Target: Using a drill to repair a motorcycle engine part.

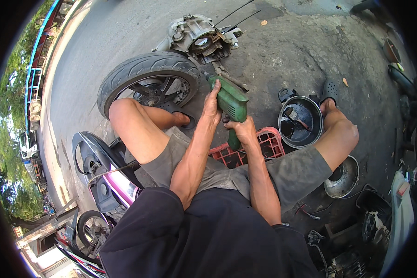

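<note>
A green power drill [231, 99] is held in both hands, tilted away from me. My left hand [211, 103] is closed round the front of its body, thumb along the side. My right hand [240, 128] grips the handle lower down. The drill's front end is near a metal arm [224, 73] below a dirty metal engine casing [192, 37]; whether it touches anything is unclear. A motorbike wheel with a black tyre [148, 65] lies left of the drill. A red plastic crate [271, 135] is under my right hand, partly hidden by my arms.
A bowl of dark liquid with a brush [305, 134] stands by my right knee, a metal basin [346, 185] below it. A purple-trimmed motorbike [120, 183] is at lower left, assorted parts [370, 222] at lower right. A road [74, 55] runs along the left.
</note>
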The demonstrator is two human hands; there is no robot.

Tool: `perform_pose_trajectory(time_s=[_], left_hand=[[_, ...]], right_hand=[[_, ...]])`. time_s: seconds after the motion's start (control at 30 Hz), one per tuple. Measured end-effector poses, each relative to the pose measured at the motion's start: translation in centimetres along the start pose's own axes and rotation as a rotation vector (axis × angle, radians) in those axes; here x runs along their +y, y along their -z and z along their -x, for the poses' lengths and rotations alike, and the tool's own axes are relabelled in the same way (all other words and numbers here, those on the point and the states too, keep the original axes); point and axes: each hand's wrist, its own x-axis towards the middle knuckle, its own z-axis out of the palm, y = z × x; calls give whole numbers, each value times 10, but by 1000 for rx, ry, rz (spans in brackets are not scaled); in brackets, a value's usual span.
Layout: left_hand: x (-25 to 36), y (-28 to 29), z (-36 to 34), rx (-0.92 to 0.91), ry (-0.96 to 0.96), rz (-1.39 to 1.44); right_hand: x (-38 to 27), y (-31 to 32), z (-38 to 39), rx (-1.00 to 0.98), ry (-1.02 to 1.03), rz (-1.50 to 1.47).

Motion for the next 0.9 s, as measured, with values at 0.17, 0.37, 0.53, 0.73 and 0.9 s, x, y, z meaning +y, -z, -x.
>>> perform_pose_trajectory(time_s=[0.17,0.37,0.53,0.73,0.9], left_hand=[[6,-7,9,-19,1,-3],[2,-14,-1,-20,-13,-24],[-2,-30,-21,-43,6,-108],[-1,-50,-42,-123,37,-197],[-1,-63,-51,-135,34,-209]], right_hand=[[-9,-4,7,10,61,-90],[-16,-3,11,34,44,-144],[-18,1,5,117,147,-234],[-18,9,-10,171,249,-253],[-20,8,-17,191,245,-326]])
